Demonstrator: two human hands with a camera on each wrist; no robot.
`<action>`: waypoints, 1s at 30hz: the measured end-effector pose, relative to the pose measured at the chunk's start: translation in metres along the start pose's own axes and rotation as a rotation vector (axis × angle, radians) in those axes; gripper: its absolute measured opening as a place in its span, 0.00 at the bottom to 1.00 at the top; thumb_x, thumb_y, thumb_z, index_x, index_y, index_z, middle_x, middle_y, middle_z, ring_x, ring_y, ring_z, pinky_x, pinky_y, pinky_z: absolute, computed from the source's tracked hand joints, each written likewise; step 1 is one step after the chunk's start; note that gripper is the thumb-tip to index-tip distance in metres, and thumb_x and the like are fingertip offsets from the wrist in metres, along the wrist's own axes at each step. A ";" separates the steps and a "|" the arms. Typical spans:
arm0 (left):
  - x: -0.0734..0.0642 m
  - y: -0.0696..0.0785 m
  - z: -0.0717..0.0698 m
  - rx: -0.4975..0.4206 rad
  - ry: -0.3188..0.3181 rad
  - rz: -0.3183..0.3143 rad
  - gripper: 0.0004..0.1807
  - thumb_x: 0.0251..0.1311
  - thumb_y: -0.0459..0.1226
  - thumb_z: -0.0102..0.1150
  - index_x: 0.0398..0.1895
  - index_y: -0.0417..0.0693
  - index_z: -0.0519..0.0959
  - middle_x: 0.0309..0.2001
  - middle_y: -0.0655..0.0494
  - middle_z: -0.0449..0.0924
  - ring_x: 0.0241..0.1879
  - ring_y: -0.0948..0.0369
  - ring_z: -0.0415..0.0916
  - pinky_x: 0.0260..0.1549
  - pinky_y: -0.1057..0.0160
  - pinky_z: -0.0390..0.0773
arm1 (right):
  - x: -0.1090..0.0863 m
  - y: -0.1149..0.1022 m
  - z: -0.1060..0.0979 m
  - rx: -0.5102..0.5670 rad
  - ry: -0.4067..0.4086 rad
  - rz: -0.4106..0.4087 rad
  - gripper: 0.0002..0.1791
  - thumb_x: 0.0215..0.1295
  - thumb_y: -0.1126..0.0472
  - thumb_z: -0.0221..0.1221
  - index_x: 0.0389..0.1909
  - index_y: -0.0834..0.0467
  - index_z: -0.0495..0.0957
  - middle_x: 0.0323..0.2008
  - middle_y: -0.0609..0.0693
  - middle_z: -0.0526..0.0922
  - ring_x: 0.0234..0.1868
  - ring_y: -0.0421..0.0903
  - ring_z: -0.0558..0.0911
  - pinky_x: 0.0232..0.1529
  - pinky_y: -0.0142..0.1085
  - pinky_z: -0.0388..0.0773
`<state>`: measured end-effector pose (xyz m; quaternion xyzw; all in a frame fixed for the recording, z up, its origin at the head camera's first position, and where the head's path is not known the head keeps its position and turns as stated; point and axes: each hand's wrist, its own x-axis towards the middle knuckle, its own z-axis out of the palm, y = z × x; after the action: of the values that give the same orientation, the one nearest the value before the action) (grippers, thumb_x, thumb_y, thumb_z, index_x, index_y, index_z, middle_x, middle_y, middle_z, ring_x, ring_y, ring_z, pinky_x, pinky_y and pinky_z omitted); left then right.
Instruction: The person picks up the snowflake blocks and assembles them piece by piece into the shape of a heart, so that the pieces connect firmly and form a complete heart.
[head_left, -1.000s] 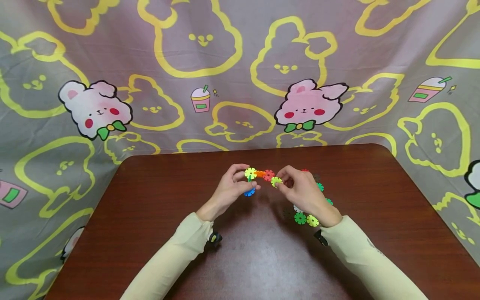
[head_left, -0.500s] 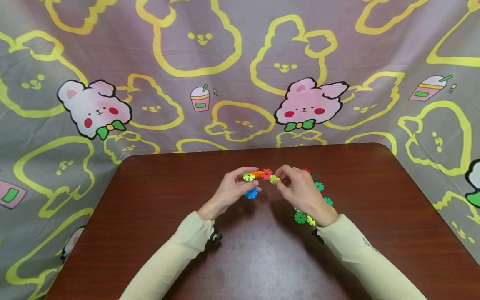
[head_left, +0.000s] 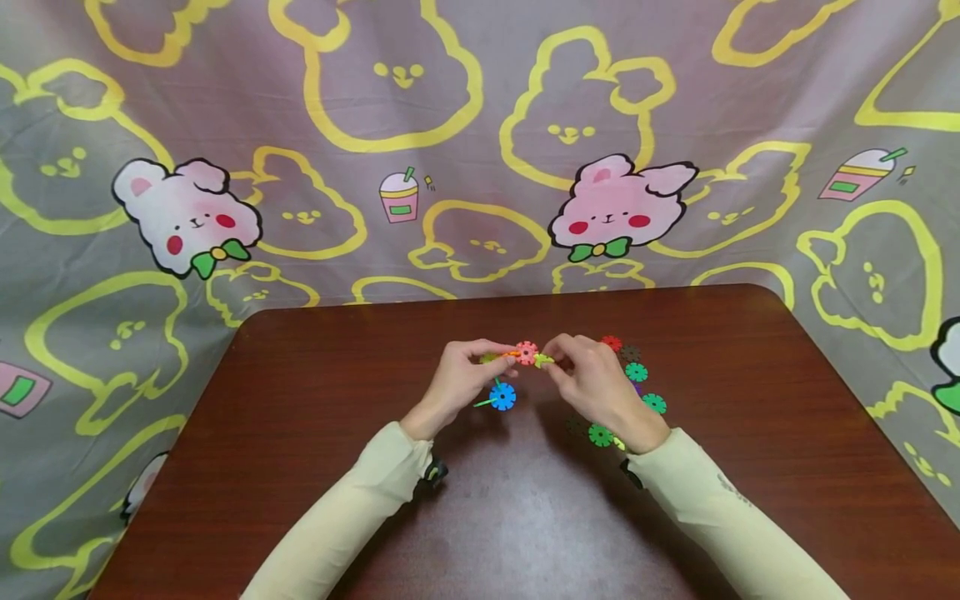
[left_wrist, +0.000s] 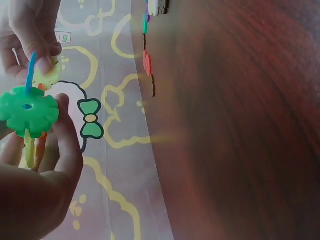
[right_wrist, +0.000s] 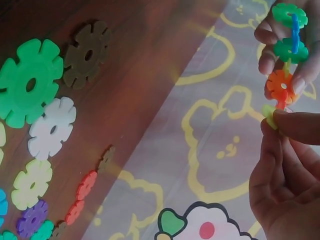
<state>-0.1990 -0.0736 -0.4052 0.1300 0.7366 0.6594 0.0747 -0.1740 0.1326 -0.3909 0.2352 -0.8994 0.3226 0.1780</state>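
Above the table, both hands hold a chain of slotted plastic snowflake discs joined edge to edge. My left hand [head_left: 456,382] grips it around the orange disc [right_wrist: 279,82], between thumb and fingers. A blue disc [head_left: 502,397] and a green disc [left_wrist: 28,111] hang from that end, below the fingers. Between the hands sits a red disc [head_left: 527,353]. With thumb and fingertips, my right hand [head_left: 600,385] pinches a yellow-green disc [right_wrist: 270,118] against the red one. Whether its slot is fully seated cannot be seen.
Loose discs lie on the brown table [head_left: 315,433] beside and under my right hand, among them a red disc [head_left: 612,343], green discs [head_left: 601,436] and a white disc [right_wrist: 52,129]. A patterned cloth [head_left: 450,175] stands behind the table.
The held chain has turned, so its yellow disc tips edge-on and the blue end swings lower, now showing a green disc beside it. Both hands have come slightly closer together.
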 end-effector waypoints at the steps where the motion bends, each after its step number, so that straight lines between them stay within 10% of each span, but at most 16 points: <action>1: 0.000 0.000 0.000 0.007 -0.001 0.013 0.11 0.58 0.33 0.65 0.43 0.38 0.85 0.37 0.33 0.84 0.40 0.36 0.82 0.34 0.61 0.83 | 0.000 0.000 0.001 -0.003 0.002 -0.004 0.08 0.54 0.66 0.69 0.34 0.59 0.80 0.28 0.49 0.82 0.26 0.41 0.77 0.27 0.32 0.76; 11: 0.000 0.003 -0.002 0.153 -0.007 0.115 0.09 0.56 0.35 0.67 0.39 0.41 0.87 0.36 0.44 0.86 0.39 0.58 0.83 0.32 0.69 0.78 | -0.003 0.001 0.006 -0.025 0.075 -0.081 0.08 0.53 0.70 0.68 0.32 0.59 0.80 0.27 0.49 0.82 0.24 0.39 0.74 0.24 0.31 0.73; 18: -0.002 0.005 0.002 0.119 -0.019 0.061 0.10 0.57 0.35 0.66 0.39 0.39 0.87 0.36 0.39 0.85 0.34 0.47 0.85 0.20 0.69 0.69 | -0.006 0.004 0.012 -0.028 0.103 -0.067 0.06 0.55 0.71 0.65 0.32 0.60 0.79 0.25 0.49 0.80 0.22 0.39 0.72 0.23 0.31 0.70; 30: -0.002 0.003 0.002 0.123 -0.035 0.009 0.09 0.57 0.37 0.67 0.39 0.43 0.87 0.35 0.37 0.85 0.24 0.58 0.80 0.15 0.70 0.60 | -0.005 0.007 0.012 0.028 0.049 -0.034 0.07 0.55 0.69 0.67 0.34 0.59 0.79 0.26 0.48 0.81 0.24 0.38 0.75 0.26 0.30 0.75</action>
<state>-0.1964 -0.0723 -0.4021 0.1493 0.7738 0.6108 0.0763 -0.1763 0.1311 -0.4056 0.2448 -0.8860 0.3377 0.2023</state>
